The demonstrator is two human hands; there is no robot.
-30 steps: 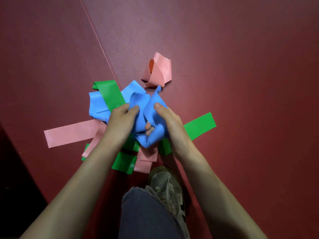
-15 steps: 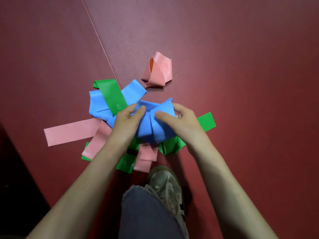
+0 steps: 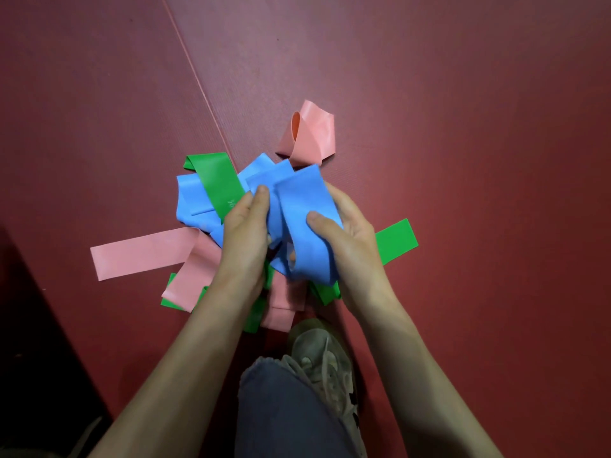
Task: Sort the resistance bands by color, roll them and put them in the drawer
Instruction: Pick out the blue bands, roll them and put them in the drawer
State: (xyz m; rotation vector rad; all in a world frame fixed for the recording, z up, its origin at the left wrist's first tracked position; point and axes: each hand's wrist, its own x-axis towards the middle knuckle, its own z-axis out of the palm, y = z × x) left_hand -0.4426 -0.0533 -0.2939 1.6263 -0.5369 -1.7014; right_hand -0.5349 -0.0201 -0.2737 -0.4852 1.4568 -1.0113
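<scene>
We've got the blue band (image 3: 305,223) lifted over the pile on the red mat (image 3: 463,127); left hand (image 3: 244,233) and right hand (image 3: 347,239) both curled round it; thin, floppy, stretchy, likely slippery; we'd pinch flat ends, roll tight.

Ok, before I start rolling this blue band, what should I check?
1. Both hands on the blue band: ok; the left hand and the right hand grip it.
2. Blue band free of the others: cannot tell; its lower end is hidden behind the hands.
3. Blue band flat for rolling: not ok; it is bunched.
4. Colors sorted: not ok; a green band lies across a second blue band.
5. Where the drawer is: cannot tell; not in view.
</scene>
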